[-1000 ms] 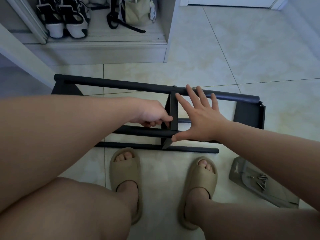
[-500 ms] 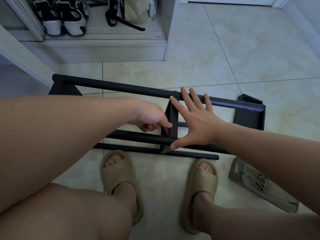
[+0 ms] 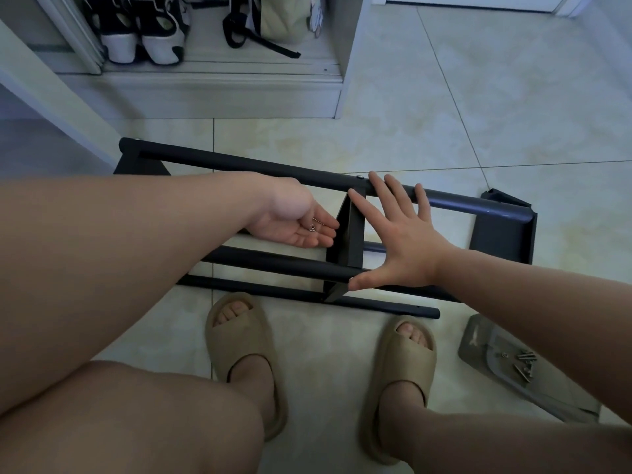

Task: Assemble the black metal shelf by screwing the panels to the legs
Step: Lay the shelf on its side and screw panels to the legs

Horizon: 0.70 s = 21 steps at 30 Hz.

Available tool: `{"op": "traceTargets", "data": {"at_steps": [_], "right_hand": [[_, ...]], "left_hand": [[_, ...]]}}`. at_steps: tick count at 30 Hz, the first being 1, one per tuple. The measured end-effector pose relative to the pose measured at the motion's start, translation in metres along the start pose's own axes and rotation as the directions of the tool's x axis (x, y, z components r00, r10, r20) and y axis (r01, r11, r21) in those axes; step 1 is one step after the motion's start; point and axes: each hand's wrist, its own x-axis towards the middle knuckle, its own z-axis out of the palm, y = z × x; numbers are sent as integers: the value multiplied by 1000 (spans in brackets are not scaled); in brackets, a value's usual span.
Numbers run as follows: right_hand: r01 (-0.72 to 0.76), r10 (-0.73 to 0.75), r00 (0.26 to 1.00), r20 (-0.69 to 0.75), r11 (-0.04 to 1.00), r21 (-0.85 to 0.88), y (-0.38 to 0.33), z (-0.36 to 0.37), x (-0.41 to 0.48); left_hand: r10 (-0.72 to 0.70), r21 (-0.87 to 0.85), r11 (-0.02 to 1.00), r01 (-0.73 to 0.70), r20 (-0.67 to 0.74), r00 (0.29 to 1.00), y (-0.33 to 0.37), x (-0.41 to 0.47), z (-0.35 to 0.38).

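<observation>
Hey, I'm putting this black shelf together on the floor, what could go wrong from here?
1. The screw lies loose on your open left hand; a tilt could drop it onto the tiles.
2. Only your spread right hand seems to steady the middle panel; letting go might tip it out of line.
3. The tray of spare screws sits close to your right slipper and could get kicked.

One head-worn wide-angle camera looks steeply down and forward, close over the floor (image 3: 444,97) at arm's reach.
</observation>
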Motion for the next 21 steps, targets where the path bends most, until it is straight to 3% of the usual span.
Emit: {"op": "traceTargets", "data": {"at_steps": [21], "right_hand": [[4,-4,1000,3,1000,10,1,1,0]], "left_hand": [[88,131,989,-74,-98,991,-5,3,1]]}}
